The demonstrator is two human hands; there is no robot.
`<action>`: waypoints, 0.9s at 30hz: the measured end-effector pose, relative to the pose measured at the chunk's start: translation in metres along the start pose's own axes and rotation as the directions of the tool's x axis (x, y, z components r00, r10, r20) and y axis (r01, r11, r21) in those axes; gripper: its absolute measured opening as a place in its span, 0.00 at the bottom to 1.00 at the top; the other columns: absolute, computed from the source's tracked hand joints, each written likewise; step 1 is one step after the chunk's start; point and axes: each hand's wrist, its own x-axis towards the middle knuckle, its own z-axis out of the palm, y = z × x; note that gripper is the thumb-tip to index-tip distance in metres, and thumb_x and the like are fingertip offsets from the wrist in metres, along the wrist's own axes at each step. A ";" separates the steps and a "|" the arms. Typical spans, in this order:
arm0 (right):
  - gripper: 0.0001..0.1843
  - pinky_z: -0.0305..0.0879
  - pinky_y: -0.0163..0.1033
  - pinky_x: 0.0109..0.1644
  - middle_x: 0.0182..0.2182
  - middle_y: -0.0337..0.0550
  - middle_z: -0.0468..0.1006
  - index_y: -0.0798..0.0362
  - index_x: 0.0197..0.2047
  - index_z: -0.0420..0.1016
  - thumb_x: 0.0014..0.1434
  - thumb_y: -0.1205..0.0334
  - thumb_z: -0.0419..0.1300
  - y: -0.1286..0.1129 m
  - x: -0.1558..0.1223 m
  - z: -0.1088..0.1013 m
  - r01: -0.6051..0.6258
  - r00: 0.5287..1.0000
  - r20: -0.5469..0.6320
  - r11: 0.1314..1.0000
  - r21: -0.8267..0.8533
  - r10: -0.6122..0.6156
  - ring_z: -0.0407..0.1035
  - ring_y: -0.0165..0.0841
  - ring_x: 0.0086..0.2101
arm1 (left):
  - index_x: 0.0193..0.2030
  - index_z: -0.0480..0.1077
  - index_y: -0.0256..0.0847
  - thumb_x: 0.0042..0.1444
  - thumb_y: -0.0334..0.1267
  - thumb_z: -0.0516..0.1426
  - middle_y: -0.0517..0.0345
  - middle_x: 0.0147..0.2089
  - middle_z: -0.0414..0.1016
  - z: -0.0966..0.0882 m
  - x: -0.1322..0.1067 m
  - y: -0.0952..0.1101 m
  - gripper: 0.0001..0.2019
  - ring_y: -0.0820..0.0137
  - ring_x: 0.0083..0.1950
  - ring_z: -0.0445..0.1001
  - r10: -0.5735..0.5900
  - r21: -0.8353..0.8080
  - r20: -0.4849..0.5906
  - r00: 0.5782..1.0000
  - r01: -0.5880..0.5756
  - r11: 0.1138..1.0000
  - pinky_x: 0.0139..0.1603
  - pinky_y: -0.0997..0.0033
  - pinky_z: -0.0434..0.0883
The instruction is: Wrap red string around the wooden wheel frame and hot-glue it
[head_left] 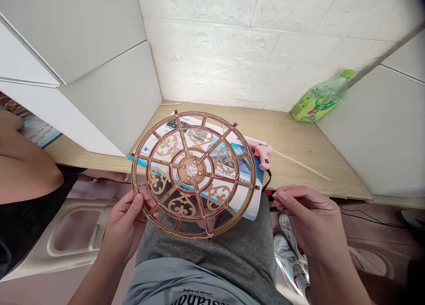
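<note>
Here, the left hand tilts a round wooden frame face-up.

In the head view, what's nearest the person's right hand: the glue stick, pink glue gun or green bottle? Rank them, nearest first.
From the right hand:
1. Glue stick, on the desk straight ahead.
2. Pink glue gun, further left.
3. Green bottle, lying at the desk's back edge.

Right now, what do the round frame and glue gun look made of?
The round frame looks like thin laser-cut wood or plywood: matte tan, with crisp scrollwork cuts; the red edge lines could be paint or glue, unclear. The glue gun looks like glossy pink moulded plastic, judging by its smooth sheen.
</note>
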 end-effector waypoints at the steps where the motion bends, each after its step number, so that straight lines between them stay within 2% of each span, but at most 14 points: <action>1: 0.12 0.75 0.35 0.34 0.31 0.43 0.81 0.47 0.30 0.86 0.54 0.53 0.82 -0.003 0.001 0.003 -0.004 0.999 0.036 1.000 0.024 0.003 0.74 0.31 0.31 | 0.31 0.78 0.41 0.37 0.55 0.82 0.59 0.28 0.73 -0.001 0.000 0.000 0.26 0.73 0.28 0.72 -0.001 -0.002 -0.013 1.000 0.001 1.000 0.27 0.76 0.77; 7: 0.15 0.64 0.30 0.27 0.34 0.43 0.73 0.53 0.26 0.79 0.56 0.62 0.79 -0.014 0.002 0.016 -0.130 0.975 0.207 0.957 0.261 0.076 0.65 0.26 0.29 | 0.31 0.77 0.40 0.36 0.54 0.82 0.60 0.29 0.72 -0.010 0.001 -0.004 0.27 0.74 0.29 0.71 -0.028 -0.023 -0.047 0.999 0.027 0.999 0.27 0.77 0.77; 10: 0.13 0.58 0.27 0.24 0.37 0.44 0.73 0.53 0.28 0.80 0.57 0.63 0.78 -0.015 0.001 0.018 -0.171 0.967 0.234 0.937 0.305 0.101 0.65 0.26 0.30 | 0.32 0.77 0.40 0.36 0.55 0.82 0.60 0.29 0.72 -0.015 0.002 -0.007 0.28 0.74 0.28 0.72 -0.030 -0.022 -0.053 0.998 0.029 0.999 0.27 0.77 0.76; 14: 0.14 0.56 0.26 0.23 0.40 0.45 0.72 0.54 0.28 0.77 0.59 0.63 0.77 -0.013 0.000 0.017 -0.196 0.963 0.240 0.924 0.328 0.120 0.65 0.26 0.32 | 0.33 0.76 0.40 0.38 0.55 0.82 0.60 0.28 0.72 -0.020 0.002 -0.010 0.28 0.74 0.28 0.73 -0.038 -0.010 -0.051 0.998 0.038 0.999 0.27 0.78 0.75; 18: 0.11 0.46 0.25 0.19 0.38 0.43 0.70 0.53 0.31 0.78 0.64 0.66 0.73 -0.012 -0.004 0.017 -0.214 0.954 0.280 0.897 0.387 0.107 0.55 0.24 0.29 | 0.32 0.76 0.40 0.36 0.55 0.82 0.60 0.29 0.72 -0.022 0.007 -0.012 0.29 0.75 0.29 0.72 -0.039 -0.012 -0.071 0.997 0.038 0.999 0.27 0.79 0.76; 19: 0.10 0.43 0.25 0.19 0.37 0.42 0.68 0.52 0.32 0.78 0.65 0.66 0.72 -0.012 -0.006 0.019 -0.228 0.947 0.307 0.875 0.428 0.097 0.51 0.24 0.28 | 0.32 0.76 0.40 0.34 0.56 0.83 0.60 0.29 0.72 -0.022 0.009 -0.014 0.30 0.75 0.29 0.72 -0.038 -0.012 -0.086 0.996 0.037 0.999 0.27 0.79 0.76; 21: 0.11 0.39 0.23 0.18 0.36 0.40 0.64 0.54 0.34 0.75 0.68 0.67 0.69 -0.013 -0.009 0.022 -0.286 0.921 0.385 0.771 0.569 0.058 0.44 0.25 0.27 | 0.33 0.76 0.40 0.31 0.56 0.83 0.61 0.30 0.73 -0.025 0.016 -0.017 0.31 0.75 0.30 0.72 -0.042 -0.004 -0.105 0.994 0.042 0.999 0.27 0.79 0.78; 23: 0.15 0.39 0.18 0.18 0.35 0.38 0.58 0.54 0.34 0.68 0.71 0.64 0.68 -0.013 -0.012 0.027 -0.359 0.890 0.456 0.593 0.720 -0.015 0.41 0.25 0.28 | 0.34 0.77 0.40 0.32 0.55 0.84 0.62 0.31 0.74 -0.029 0.024 -0.023 0.31 0.74 0.31 0.73 -0.055 0.011 -0.092 0.994 0.056 0.998 0.28 0.78 0.79; 25: 0.23 0.39 0.15 0.17 0.34 0.36 0.52 0.53 0.33 0.60 0.73 0.56 0.68 -0.011 -0.013 0.031 -0.373 0.877 0.476 0.530 0.761 -0.066 0.38 0.26 0.27 | 0.35 0.77 0.40 0.41 0.52 0.81 0.63 0.32 0.76 -0.032 0.032 -0.029 0.26 0.75 0.33 0.74 -0.018 0.026 -0.087 0.996 0.021 0.999 0.31 0.79 0.81; 27: 0.26 0.40 0.14 0.16 0.33 0.35 0.48 0.51 0.33 0.56 0.74 0.52 0.67 -0.008 -0.012 0.034 -0.375 0.870 0.485 0.522 0.766 -0.088 0.36 0.26 0.26 | 0.38 0.78 0.40 0.56 0.45 0.75 0.64 0.35 0.78 -0.035 0.040 -0.035 0.15 0.75 0.36 0.75 0.019 0.050 -0.099 0.995 -0.014 0.999 0.33 0.80 0.81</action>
